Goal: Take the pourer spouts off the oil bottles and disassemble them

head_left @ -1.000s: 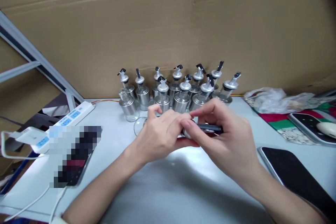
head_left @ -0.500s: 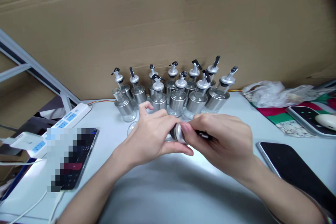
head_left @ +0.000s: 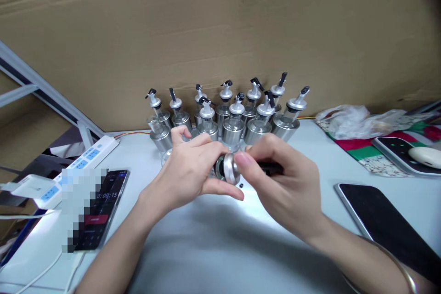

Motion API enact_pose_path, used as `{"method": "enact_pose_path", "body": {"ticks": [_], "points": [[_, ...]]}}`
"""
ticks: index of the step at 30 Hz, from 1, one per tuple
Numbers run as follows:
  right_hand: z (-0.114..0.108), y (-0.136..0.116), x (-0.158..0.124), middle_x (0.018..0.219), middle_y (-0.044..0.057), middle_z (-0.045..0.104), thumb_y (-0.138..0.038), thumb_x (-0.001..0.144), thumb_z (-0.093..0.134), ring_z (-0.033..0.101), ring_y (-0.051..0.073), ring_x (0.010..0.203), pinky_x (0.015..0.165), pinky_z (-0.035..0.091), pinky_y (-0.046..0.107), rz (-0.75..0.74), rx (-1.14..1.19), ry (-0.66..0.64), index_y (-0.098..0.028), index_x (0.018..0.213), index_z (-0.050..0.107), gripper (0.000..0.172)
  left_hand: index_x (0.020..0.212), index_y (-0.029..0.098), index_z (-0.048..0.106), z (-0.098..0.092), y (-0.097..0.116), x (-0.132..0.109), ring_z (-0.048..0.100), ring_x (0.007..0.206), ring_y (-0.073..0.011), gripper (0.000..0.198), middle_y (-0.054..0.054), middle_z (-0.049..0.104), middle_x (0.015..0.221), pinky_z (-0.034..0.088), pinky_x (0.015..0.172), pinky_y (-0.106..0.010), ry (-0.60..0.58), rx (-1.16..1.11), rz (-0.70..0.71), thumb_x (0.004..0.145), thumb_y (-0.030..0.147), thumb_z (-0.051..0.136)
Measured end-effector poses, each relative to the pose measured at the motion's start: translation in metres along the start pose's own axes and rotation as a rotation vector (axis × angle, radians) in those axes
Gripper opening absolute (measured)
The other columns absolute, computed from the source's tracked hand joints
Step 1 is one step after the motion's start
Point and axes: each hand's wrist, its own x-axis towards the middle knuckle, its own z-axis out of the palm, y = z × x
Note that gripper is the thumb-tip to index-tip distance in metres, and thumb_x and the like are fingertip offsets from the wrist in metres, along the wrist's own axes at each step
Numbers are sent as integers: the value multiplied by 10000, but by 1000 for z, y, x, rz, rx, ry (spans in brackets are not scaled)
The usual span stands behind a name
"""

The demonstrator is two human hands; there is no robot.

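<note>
Gripping tight, left hand [head_left: 188,177] wraps a mostly hidden glass bottle [head_left: 166,157]; right hand [head_left: 282,186] pinches its steel cap [head_left: 230,168]. Partly blurred phone [head_left: 105,206] reads 0:00:15.

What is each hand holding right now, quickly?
Left hand: closed around a glass bottle.
Right hand: closed on its silver pourer cap.

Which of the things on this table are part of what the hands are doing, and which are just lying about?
In hand: left hand, gripping a glass bottle; right hand, holding the metal cap at its neck; capped bottles in rows behind.
Lying about: phone with timer; dark phone; power strip; plastic bag; mouse; patterned cloth.
</note>
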Motion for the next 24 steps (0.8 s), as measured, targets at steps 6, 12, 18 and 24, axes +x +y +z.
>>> {"method": "enact_pose_path", "body": {"ticks": [6,12,18,24], "points": [[-12,-3,-1,471,-51,442,-166,898,504,395,82,424,451,328,243,-279,-145,-201,-217,577,450,329,781,158,533,-3,8,-1,517,593,-113,684,31,606,672,226,773,-341,23,-12,65,847,735,174],[-6,-2,-6,530,-64,448,-182,859,589,381,65,439,404,325,203,32,90,6,-224,656,490,229,760,169,524,0,7,-1,503,576,-121,672,38,583,622,250,796,-360,39,-9,44,840,741,179],[-30,5,16,509,-68,338,-208,901,507,285,70,410,376,273,201,523,511,305,-219,608,430,303,838,207,501,0,-32,-10,511,656,-163,570,4,592,734,340,708,-333,239,-255,-175,827,739,297],[-33,9,24,584,-54,333,-240,931,468,247,69,458,408,236,231,519,571,312,-188,637,474,298,969,212,446,23,-69,-16,509,756,-173,487,-34,559,849,404,727,-317,340,-330,-352,852,682,400]]}}
